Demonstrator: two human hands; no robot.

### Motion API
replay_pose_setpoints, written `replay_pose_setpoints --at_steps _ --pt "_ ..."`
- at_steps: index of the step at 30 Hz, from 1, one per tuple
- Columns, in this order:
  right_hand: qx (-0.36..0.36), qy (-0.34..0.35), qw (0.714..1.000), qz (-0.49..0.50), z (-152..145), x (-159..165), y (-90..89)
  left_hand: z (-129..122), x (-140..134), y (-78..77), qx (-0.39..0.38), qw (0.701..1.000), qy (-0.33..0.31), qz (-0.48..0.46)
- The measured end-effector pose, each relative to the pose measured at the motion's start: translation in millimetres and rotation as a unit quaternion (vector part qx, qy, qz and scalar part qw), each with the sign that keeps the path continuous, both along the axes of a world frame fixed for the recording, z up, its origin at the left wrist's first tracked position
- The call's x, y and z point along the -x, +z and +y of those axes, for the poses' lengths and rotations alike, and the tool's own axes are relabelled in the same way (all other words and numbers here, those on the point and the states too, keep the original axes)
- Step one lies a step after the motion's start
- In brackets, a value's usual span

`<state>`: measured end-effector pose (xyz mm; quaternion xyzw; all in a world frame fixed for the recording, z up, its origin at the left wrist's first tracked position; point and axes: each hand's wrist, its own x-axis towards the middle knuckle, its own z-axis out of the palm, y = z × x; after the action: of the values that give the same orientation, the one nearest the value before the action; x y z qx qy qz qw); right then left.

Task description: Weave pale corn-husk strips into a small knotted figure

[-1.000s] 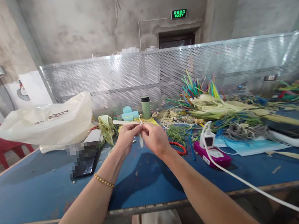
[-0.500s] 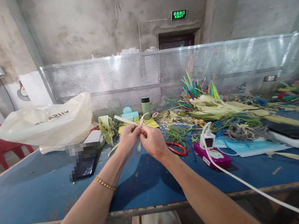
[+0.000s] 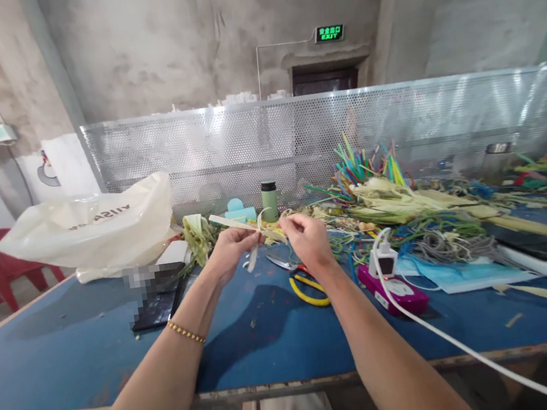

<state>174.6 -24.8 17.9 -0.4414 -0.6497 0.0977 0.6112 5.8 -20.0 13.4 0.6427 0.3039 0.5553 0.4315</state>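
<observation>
My left hand (image 3: 233, 249), with a beaded gold bracelet at its wrist, pinches a small knot of pale corn husk strips (image 3: 228, 221) between thumb and fingertips. One strip sticks out to the upper left, one curls upward and another hangs below the fingers. To its right, my right hand (image 3: 307, 237) is closed in a pinch, and a husk strip stretches between the two hands. Under the right hand lie scissors (image 3: 311, 299) with yellow and red handles, their blades pointing left and partly apart.
A white plastic bag (image 3: 119, 218), a dark phone (image 3: 160, 307) and a limp green husk bundle (image 3: 199, 235) are on the left. Behind the hands stands a green bottle (image 3: 269, 199). Husks (image 3: 399, 202), tangled cords, a purple power block (image 3: 395, 290) and its white cable occupy the right.
My right hand has drawn away to the right from my left hand, pulling a strip out between them. The scissors' blades and yellow handle have come into sight. The view has shifted slightly.
</observation>
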Motion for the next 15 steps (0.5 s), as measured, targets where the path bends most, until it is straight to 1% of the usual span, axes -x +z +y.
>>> replay_pose_setpoints --at_steps 2,3,5,6,7,9,11,15 --pt "0.068 0.093 0.992 0.041 2.5 -1.9 1.1 -3.9 -1.2 1.1 0.012 0.999 -0.035 0.006" --pt "0.111 0.145 0.980 0.075 2.4 -1.0 1.1 -5.9 -2.1 1.3 0.016 0.999 -0.047 0.009" --pt "0.174 0.240 0.942 0.157 0.4 2.8 0.7 -9.0 -3.5 1.4 0.021 0.998 -0.065 0.016" --pt "0.187 0.266 0.926 0.191 -1.0 4.9 0.6 -10.0 -3.9 1.3 0.024 0.997 -0.071 0.019" --pt "0.194 0.279 0.915 0.217 -2.2 6.7 0.5 -10.4 -4.0 1.2 0.028 0.996 -0.076 0.022" --pt "0.190 0.279 0.909 0.246 -3.4 9.0 0.4 -10.2 -4.1 0.5 0.032 0.996 -0.080 0.029" --pt "0.175 0.272 0.914 0.247 -3.2 10.1 -0.3 -8.9 -4.7 -1.0 0.024 0.996 -0.072 0.039" --pt "0.160 0.277 0.922 0.219 -1.1 11.2 -3.2 -6.8 -8.4 -3.9 0.004 0.999 -0.027 0.038"
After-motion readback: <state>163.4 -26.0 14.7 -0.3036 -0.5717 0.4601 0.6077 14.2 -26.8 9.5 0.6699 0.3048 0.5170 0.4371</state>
